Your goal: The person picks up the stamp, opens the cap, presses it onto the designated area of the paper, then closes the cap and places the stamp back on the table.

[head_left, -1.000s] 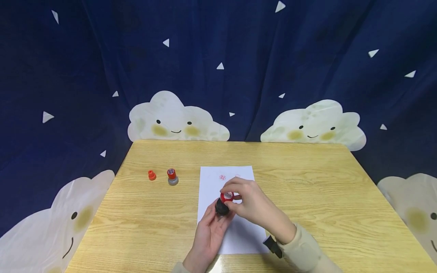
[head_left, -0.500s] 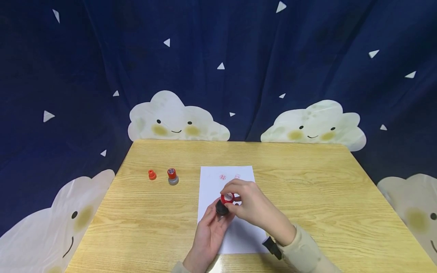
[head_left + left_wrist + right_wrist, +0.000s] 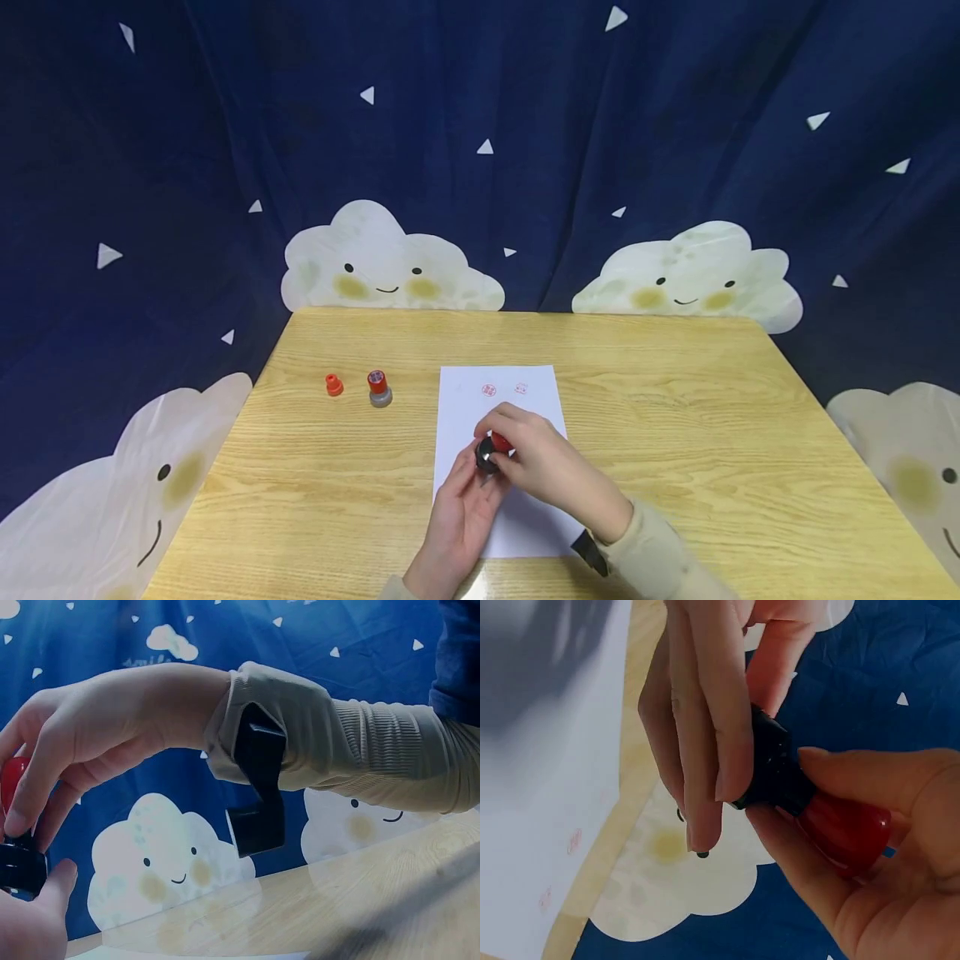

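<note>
Over the sheet of white paper (image 3: 517,508), both hands meet at a rubber stamp with a red handle (image 3: 847,832) and a black round base (image 3: 776,769). My left hand (image 3: 457,521), palm up, holds the base between thumb and long, nearly straight fingers. From the right, my right hand (image 3: 540,450) pinches the stamp at the narrow part between base and handle, thumb opposite forefinger. Seen from the head, a shiny black side (image 3: 487,455) of the base shows, and the fingers cover much of the handle. The stamp's printing face is hidden.
Two red prints (image 3: 489,390) mark the paper's far part. On the wooden table (image 3: 675,417) to the left stand a small orange-red cap (image 3: 333,385) and another stamp (image 3: 378,389), red above grey. A black mount (image 3: 589,553) sticks out from the right cuff.
My right hand has turned and shifted slightly left. The red handle's round end, which faced the head camera, has tipped out of sight behind the fingers. My left hand stays nearly still.
</note>
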`<action>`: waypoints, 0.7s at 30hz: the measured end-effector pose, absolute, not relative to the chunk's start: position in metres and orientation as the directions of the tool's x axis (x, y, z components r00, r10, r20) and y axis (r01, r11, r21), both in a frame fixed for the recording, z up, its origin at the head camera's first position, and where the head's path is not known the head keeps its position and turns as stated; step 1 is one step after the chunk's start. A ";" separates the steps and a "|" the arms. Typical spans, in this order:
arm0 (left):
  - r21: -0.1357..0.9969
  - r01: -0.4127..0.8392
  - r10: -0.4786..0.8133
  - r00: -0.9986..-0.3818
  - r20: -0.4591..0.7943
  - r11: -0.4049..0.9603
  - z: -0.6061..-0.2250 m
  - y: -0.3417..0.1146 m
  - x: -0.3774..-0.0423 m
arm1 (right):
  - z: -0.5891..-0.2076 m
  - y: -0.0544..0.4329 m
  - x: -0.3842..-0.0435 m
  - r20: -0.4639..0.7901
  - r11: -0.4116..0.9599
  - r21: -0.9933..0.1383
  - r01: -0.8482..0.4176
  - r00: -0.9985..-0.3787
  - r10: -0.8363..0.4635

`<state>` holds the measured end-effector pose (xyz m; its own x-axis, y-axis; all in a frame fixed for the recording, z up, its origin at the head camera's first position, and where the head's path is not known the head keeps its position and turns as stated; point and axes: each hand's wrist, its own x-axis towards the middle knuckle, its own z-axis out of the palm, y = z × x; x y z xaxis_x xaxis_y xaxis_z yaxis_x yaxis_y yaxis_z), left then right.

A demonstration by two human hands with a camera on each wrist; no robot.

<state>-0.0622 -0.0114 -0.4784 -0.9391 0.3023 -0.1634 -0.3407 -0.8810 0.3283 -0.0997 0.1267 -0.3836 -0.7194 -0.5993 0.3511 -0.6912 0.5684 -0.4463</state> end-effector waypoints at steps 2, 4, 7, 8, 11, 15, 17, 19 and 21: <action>0.332 -0.340 0.300 -0.939 -0.167 -0.880 -0.479 -0.011 -0.062 | -0.385 0.125 -0.100 0.359 0.582 -0.420 -0.697 -0.716 -0.599; 0.342 -0.337 0.294 -0.940 -0.173 -0.877 -0.479 -0.010 -0.061 | -0.385 0.123 -0.099 0.362 0.591 -0.396 -0.702 -0.711 -0.602; 0.365 -0.336 0.290 -0.941 -0.177 -0.868 -0.480 -0.010 -0.061 | -0.385 0.120 -0.098 0.359 0.609 -0.363 -0.705 -0.709 -0.607; 0.370 -0.337 0.290 -0.940 -0.180 -0.866 -0.480 -0.009 -0.061 | -0.385 0.120 -0.098 0.357 0.615 -0.354 -0.705 -0.710 -0.608; 0.375 -0.343 0.295 -0.938 -0.182 -0.861 -0.480 -0.009 -0.061 | -0.385 0.119 -0.098 0.351 0.630 -0.336 -0.700 -0.714 -0.607; 0.408 -0.348 0.295 -0.937 -0.189 -0.844 -0.480 -0.009 -0.060 | -0.384 0.118 -0.098 0.332 0.642 -0.323 -0.695 -0.719 -0.611; 0.444 -0.346 0.288 -0.938 -0.195 -0.826 -0.479 -0.009 -0.060 | -0.384 0.118 -0.098 0.320 0.648 -0.323 -0.689 -0.725 -0.610; 0.465 -0.346 0.283 -0.938 -0.201 -0.815 -0.479 -0.009 -0.060 | -0.384 0.118 -0.098 0.310 0.655 -0.340 -0.675 -0.738 -0.600; 0.455 -0.347 0.287 -0.937 -0.199 -0.820 -0.478 -0.010 -0.060 | -0.383 0.119 -0.098 0.305 0.659 -0.370 -0.655 -0.756 -0.579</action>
<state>-0.0600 -0.0098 -0.4782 -0.9372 0.2868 -0.1987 -0.3474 -0.8199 0.4551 -0.0981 0.1188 -0.3833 -0.7559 -0.5792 0.3051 -0.6545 0.6592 -0.3702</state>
